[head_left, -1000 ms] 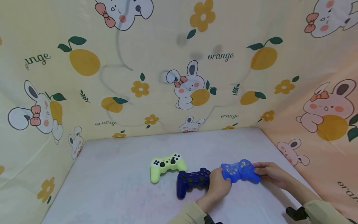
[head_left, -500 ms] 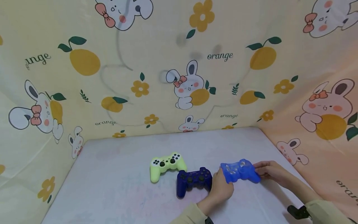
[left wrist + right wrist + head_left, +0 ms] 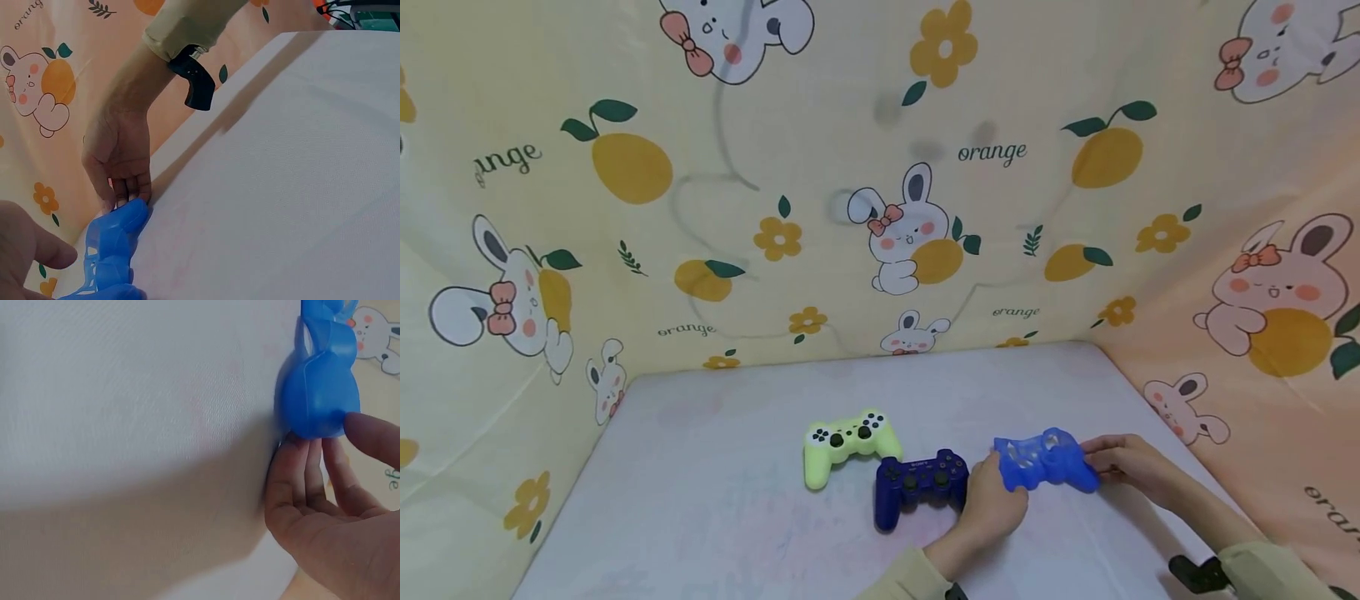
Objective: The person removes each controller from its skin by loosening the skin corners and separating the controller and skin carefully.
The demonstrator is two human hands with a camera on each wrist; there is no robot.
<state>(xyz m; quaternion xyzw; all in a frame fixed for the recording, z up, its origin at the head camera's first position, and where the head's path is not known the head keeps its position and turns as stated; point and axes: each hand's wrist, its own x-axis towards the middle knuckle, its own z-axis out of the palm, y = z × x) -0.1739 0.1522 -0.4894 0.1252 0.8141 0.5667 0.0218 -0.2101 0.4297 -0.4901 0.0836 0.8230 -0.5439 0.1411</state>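
I hold a soft, translucent blue cover (image 3: 1043,458), shaped like a gamepad with cut-out holes, between both hands on the white cloth (image 3: 715,500). My left hand (image 3: 992,500) grips one horn; my right hand (image 3: 1123,467) pinches the other. A glossy navy gamepad (image 3: 917,483) lies just beside it.

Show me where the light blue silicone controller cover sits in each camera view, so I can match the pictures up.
Head: the blue silicone cover is lower right of centre, on the table, between the left hand and the right hand.
Left wrist: bottom left corner, under the right hand's fingertips.
Right wrist: upper right, just above the fingers.
Shared landmark: the right hand pinching one grip of the cover.
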